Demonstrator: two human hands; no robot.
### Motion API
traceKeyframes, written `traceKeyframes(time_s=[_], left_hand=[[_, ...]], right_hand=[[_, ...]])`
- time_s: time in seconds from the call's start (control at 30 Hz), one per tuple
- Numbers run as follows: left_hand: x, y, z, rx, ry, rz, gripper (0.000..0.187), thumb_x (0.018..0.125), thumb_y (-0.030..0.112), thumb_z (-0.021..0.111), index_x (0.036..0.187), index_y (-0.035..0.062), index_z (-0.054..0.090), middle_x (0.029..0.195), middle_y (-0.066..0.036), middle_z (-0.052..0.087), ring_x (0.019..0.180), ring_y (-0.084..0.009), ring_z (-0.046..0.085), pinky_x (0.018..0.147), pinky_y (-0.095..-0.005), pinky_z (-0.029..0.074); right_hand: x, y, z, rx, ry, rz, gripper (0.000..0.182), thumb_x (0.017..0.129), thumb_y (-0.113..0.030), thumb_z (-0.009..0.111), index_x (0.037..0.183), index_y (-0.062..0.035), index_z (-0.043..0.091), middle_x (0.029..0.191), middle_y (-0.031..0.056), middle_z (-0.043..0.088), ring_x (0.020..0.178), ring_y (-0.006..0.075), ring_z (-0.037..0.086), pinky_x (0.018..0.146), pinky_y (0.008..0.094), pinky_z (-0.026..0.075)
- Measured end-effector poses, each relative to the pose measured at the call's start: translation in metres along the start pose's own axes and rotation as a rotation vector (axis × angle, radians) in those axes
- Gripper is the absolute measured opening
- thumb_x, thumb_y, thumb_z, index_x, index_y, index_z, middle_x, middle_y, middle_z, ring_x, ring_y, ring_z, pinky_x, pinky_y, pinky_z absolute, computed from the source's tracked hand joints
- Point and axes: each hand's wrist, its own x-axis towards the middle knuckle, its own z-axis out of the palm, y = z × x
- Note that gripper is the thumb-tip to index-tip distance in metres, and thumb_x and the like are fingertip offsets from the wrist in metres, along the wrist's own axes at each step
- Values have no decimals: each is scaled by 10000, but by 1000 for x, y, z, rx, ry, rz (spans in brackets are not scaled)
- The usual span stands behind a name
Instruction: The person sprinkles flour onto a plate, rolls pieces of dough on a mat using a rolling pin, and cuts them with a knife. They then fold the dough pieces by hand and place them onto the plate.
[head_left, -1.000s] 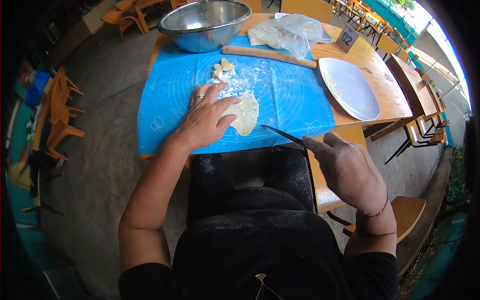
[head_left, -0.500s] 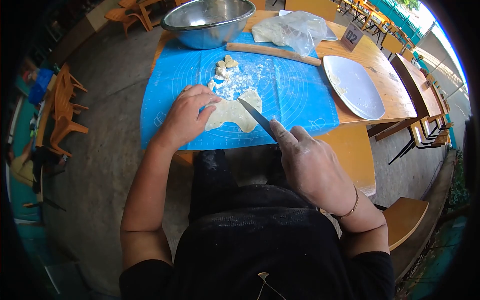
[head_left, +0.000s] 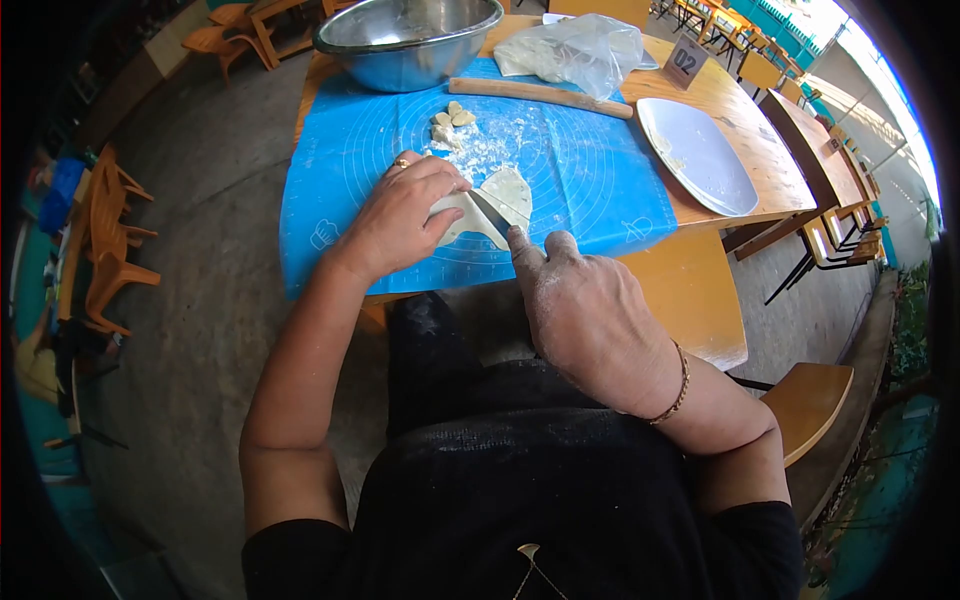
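Observation:
A flat, rolled-out sheet of dough (head_left: 508,192) lies near the front of the blue baking mat (head_left: 600,180). My left hand (head_left: 405,215) rests on the left part of the dough, fingers stretched out and thumb apart, covering some of it. In my right hand (head_left: 595,310) is a knife (head_left: 490,212), gripped by its handle with the fingers wrapped round. Its blade lies slantwise across the dough, close to my left fingertips. Beyond my left hand sit several small dough pieces (head_left: 452,118) and scattered loose flour (head_left: 490,145).
A wooden rolling pin (head_left: 540,95) lies across the mat's far side. Behind it are a large metal bowl (head_left: 410,60) and a plastic bag (head_left: 570,55). A floury white plate (head_left: 705,160) stands at the right, near a "02" table sign (head_left: 685,60).
The knife has moved left and its blade now crosses the dough. My left hand has shifted right over the sheet, its fingers closer to the blade. The view has tilted slightly.

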Motion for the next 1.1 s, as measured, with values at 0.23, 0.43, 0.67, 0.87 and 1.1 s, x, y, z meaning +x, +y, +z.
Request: traceKeyframes(time_s=[0.23, 0.43, 0.67, 0.87, 1.1], left_hand=[[-3, 2, 5, -6, 15, 3, 254, 820, 86, 700, 1062, 32, 645, 1129, -123, 638, 1094, -316, 542, 985, -401, 419], [-1, 2, 10, 25, 19, 66, 261, 826, 109, 702, 1070, 33, 647, 1130, -122, 634, 1104, -311, 535, 991, -410, 415], [-3, 2, 16, 72, 68, 107, 278, 825, 107, 696, 1089, 29, 659, 1156, -148, 612, 1126, -335, 516, 1001, -416, 415], [-2, 4, 15, 83, 53, 95, 292, 817, 107, 700, 1092, 22, 657, 1162, -153, 614, 1122, -343, 519, 1005, -420, 413], [-4, 6, 15, 88, 59, 77, 274, 818, 112, 696, 1073, 18, 655, 1179, -154, 617, 1126, -347, 518, 1012, -424, 405]], right_hand=[[-5, -5, -2, 74, -24, 179, 491, 866, -15, 544, 1346, 74, 495, 904, 249, 585, 721, 376, 639, 657, 448, 512], [-7, -16, 0, 107, -48, 204, 460, 874, -7, 535, 1325, 78, 508, 890, 264, 586, 729, 384, 638, 662, 454, 508], [-5, -16, 6, 96, 63, 158, 265, 907, -112, 572, 1017, 129, 571, 828, 248, 617, 697, 339, 679, 593, 377, 550], [-4, -20, 11, 96, 90, 156, 211, 895, -81, 557, 954, 121, 567, 816, 252, 619, 694, 338, 682, 580, 368, 550], [0, -22, 13, 178, -29, 215, 444, 855, 21, 532, 1278, 142, 470, 914, 281, 594, 760, 395, 658, 674, 446, 532]])
